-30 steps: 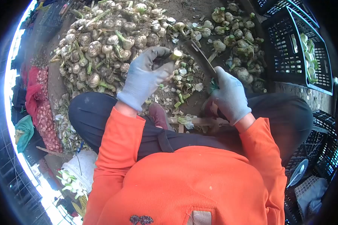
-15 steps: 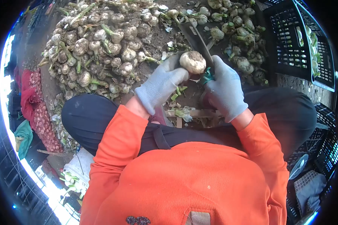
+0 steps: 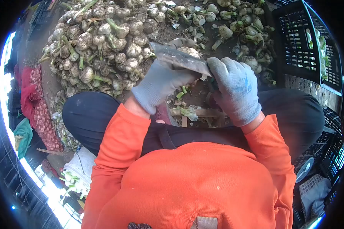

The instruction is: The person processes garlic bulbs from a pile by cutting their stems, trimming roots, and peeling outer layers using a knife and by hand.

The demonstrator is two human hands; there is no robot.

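Observation:
My right hand point(image 3: 237, 89), in a grey glove, is closed round the handle of a wide-bladed knife point(image 3: 178, 59). The blade points left and lies flat across the upper side of a garlic bulb point(image 3: 190, 50). That bulb sits in my left hand point(image 3: 162, 78), also gloved, with the fingers curled under it. The blade covers much of the bulb and part of my left fingers. Beyond my left hand lies a big heap of soil-covered garlic point(image 3: 114, 42) with cut and long stalks.
More garlic bulbs point(image 3: 252, 34) lie on the ground at the upper right, beside a black plastic crate point(image 3: 298, 42). Cut stalk pieces and leaves point(image 3: 189, 112) lie between my legs. A red mesh sack point(image 3: 46, 124) and a white bucket point(image 3: 81, 166) stand at the left.
The knife has swung from upright beside the bulb to lying across it, pointing left. My right hand has rolled over, showing its back. The bulb is now mostly covered.

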